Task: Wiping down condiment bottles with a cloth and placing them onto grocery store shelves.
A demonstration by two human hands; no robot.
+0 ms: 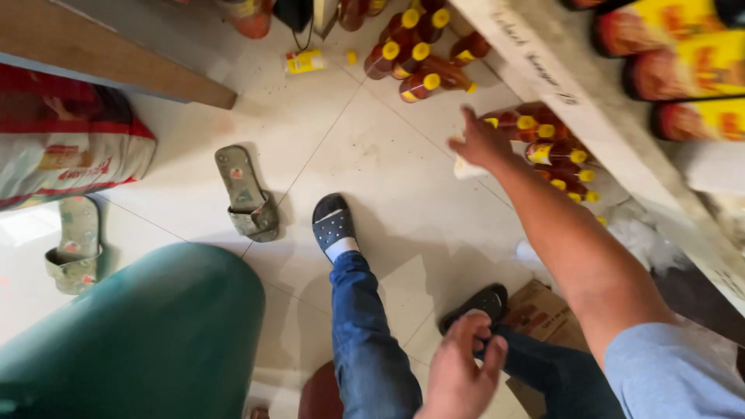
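A seated person in blue jeans reaches the right hand (pixel 477 143) out over a white tiled floor (pixel 372 163) toward a cluster of amber bottles with yellow caps (pixel 555 155) lying beside a shelf edge (pixel 559 85). The fingers are spread, and a small pale object (pixel 466 168) shows just beneath the palm; whether the hand grips it cannot be told. About seven caps can be counted in this near cluster, though the arm covers part of it.

The left hand (pixel 459 372) hangs low near the person's knee, fingers loosely curled and closed on nothing, well apart from the right hand.

Farther up the floor lies a second group of bottles (pixel 419 54), about seven yellow caps visible, and one pale bottle with a yellow label (pixel 314 60) lies alone on its side. Three larger red and yellow bottles (pixel 683 70) rest on the shelf at upper right.

Two dark sandals are on the person's feet: one (pixel 332 223) stretched forward, one (pixel 477 304) tucked back beside a cardboard box (pixel 543 314). Two worn olive slippers lie loose on the tiles, one (pixel 247 194) near the middle and one (pixel 74 244) at the left edge. A printed sack (pixel 70 151) sits at left, and a green rounded container (pixel 147 334) fills the lower left corner.
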